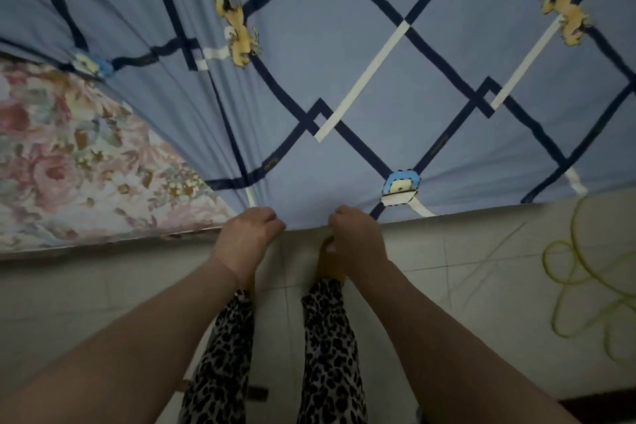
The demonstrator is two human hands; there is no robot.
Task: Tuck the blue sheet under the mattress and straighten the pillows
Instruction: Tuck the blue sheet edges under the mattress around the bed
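With our left hand (249, 229) and right hand (354, 234) both fisted on the blue sheet (344, 62) hem, we should pull evenly, covering the floral mattress (69, 155) before tucking.

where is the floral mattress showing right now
In the head view, the floral mattress lies bare at the left, beside the left hand, where the blue sheet stops short.

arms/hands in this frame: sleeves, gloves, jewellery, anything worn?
Both forearms are bare up to the frame edge, no sleeves in view. The left hand and right hand have no gloves, and no rings, watch or bracelet show. The only clothing in view is leopard-print trousers, black spots on a pale ground, below the arms. The picture is dim and a little blurred, so fine marks cannot be told.
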